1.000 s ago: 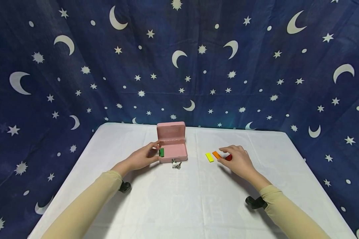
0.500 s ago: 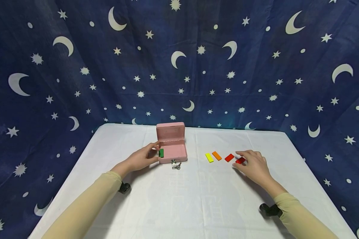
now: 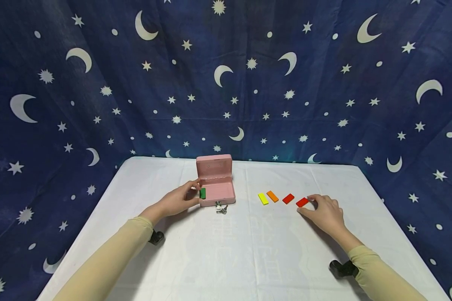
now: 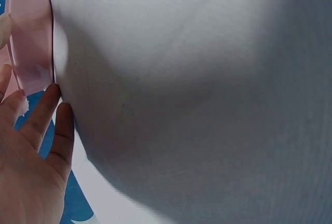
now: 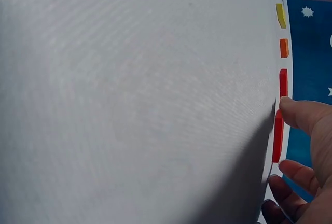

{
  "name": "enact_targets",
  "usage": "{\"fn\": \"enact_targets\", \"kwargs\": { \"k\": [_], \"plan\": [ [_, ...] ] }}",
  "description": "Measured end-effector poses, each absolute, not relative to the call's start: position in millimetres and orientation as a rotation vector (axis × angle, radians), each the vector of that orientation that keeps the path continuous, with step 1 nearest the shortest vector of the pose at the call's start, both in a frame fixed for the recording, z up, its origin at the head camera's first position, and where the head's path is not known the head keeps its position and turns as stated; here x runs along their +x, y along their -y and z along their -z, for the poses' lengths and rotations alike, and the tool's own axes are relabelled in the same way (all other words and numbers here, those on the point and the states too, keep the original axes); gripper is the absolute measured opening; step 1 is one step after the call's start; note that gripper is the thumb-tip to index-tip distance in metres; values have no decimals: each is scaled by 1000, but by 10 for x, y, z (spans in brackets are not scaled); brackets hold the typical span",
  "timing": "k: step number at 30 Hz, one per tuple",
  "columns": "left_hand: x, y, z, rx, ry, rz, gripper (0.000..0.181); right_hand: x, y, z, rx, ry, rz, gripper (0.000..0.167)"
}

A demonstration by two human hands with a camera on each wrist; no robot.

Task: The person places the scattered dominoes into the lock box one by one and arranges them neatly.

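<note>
A pink metal cash box [image 3: 218, 190] stands with its lid up; a green block [image 3: 203, 193] lies inside at the left. My left hand [image 3: 178, 197] holds the box's left side, thumb at the front corner, fingers farther back. A padlock with keys [image 3: 219, 207] is at the box's front. To the right lie small flat blocks in a row: yellow [image 3: 263, 198], orange [image 3: 272, 196] and a red block [image 3: 288, 199], with a second red block [image 3: 302, 202] at the right end. My right hand [image 3: 324, 212] has its thumb and index finger spread around that last one.
A white cloth covers the table [image 3: 226, 255]. Behind it hangs a dark blue curtain [image 3: 196, 75] with moons and stars. In the right wrist view the blocks, such as the orange block [image 5: 284, 48], stand near the far table edge.
My right hand has moved right, from the first red block to the second, then drawn back slightly, uncovering both. My left hand and the box have stayed in place.
</note>
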State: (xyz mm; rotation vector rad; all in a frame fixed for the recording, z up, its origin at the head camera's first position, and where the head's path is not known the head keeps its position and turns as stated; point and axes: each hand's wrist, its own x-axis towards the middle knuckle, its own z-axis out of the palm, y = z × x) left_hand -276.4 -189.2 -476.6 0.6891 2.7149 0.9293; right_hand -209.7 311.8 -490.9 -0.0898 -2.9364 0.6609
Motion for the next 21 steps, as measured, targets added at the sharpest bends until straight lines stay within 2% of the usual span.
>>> {"fn": "enact_targets", "kwargs": {
  "k": [21],
  "plan": [
    [-2758, 1887, 4769, 683, -2727, -929, 45, -2123, -3127, 4963, -144, 2921, -675, 56]
  ]
}}
